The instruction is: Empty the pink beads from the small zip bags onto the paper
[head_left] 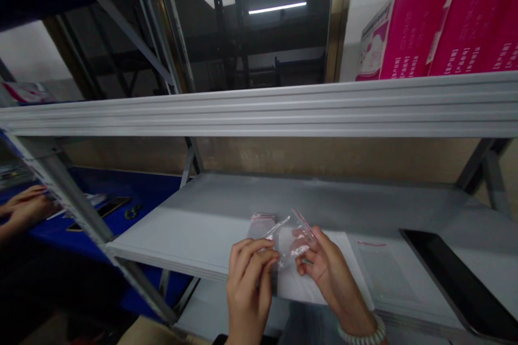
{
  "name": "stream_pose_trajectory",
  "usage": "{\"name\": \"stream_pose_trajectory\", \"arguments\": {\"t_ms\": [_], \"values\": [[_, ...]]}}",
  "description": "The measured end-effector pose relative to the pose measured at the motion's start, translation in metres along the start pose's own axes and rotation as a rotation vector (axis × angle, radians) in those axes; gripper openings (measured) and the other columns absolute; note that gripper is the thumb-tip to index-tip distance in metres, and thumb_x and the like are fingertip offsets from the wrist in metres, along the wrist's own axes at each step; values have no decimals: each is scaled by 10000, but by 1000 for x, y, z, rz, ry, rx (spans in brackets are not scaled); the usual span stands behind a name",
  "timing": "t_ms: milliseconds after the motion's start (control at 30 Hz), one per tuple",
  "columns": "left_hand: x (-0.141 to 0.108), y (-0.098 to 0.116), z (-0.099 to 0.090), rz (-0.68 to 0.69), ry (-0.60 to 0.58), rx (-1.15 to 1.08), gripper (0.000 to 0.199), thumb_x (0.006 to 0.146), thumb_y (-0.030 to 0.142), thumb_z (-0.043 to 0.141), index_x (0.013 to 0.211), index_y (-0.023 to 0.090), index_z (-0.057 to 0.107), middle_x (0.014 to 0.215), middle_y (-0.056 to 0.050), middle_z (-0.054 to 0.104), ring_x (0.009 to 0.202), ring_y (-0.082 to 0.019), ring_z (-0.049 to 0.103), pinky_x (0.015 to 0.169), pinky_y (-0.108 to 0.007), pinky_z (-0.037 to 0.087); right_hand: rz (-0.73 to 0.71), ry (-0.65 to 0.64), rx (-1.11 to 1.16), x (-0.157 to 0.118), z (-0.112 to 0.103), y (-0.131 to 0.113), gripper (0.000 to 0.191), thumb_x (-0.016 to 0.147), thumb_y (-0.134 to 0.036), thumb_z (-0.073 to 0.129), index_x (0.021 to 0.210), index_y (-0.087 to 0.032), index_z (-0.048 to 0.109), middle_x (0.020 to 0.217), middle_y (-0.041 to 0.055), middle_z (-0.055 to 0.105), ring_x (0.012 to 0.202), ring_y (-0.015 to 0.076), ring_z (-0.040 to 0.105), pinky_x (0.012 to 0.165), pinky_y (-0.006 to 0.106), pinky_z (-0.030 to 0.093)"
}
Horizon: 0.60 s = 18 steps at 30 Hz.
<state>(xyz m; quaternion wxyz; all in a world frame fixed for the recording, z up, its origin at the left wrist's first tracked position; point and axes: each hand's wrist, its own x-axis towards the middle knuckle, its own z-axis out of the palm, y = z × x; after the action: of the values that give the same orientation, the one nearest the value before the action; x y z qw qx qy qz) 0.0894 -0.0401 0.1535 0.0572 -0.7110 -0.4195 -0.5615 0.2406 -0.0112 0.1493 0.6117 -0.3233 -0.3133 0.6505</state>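
Observation:
My right hand [324,264], with a beaded band at the wrist, holds a small clear zip bag [300,237] with a red line along its top edge. The bag is tilted. My left hand [251,275] is beside it, its fingers pinched together at a thin clear piece of plastic; where that piece ends is hard to make out. Below and behind the hands, several clear bags with red strips [263,219] lie in a pile on the shelf, next to a white sheet of paper [297,287]. Another flat clear bag [384,269] lies right of the paper.
A dark tablet-like device [461,280] lies on the grey shelf [194,218] at the right. The upper shelf's edge [259,113] crosses above, with pink boxes [421,27] on it. At the left, another person's hands [30,207] are over a blue table [149,194] with a phone [113,206].

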Motion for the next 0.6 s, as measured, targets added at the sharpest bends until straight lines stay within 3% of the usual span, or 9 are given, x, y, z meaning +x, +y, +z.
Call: {"name": "stream_pose_trajectory", "arguments": {"t_ms": [100,300,467,600], "values": [[0,5,3,79,-20,-48,253,854,-1,543,881,229,643,931,-36,674,898,-208,553,783,-320,477,7,60,56,-8,-12,-14,365,686,-493,793,774,-156,684,747,32,652,610,137,570,449,210,392],[2,-1,8,155,-52,-100,284,864,-33,483,876,204,638,949,-58,670,915,-208,543,786,-317,465,47,-17,-199,-26,-27,-33,371,629,-454,847,615,-138,652,553,-21,558,475,78,472,453,205,357],[6,3,8,-62,-157,-201,149,896,99,555,860,212,646,906,-40,681,905,-211,589,814,-335,468,102,-71,-205,-36,-29,-41,381,604,-469,852,634,-139,664,607,7,620,529,109,568,521,232,433],[8,14,9,-314,-92,-283,100,889,186,570,838,211,653,859,-29,676,853,-204,625,774,-310,481,147,-74,-239,-38,-23,-41,416,573,-489,858,668,-158,624,584,-3,634,515,116,589,493,216,421]]}}
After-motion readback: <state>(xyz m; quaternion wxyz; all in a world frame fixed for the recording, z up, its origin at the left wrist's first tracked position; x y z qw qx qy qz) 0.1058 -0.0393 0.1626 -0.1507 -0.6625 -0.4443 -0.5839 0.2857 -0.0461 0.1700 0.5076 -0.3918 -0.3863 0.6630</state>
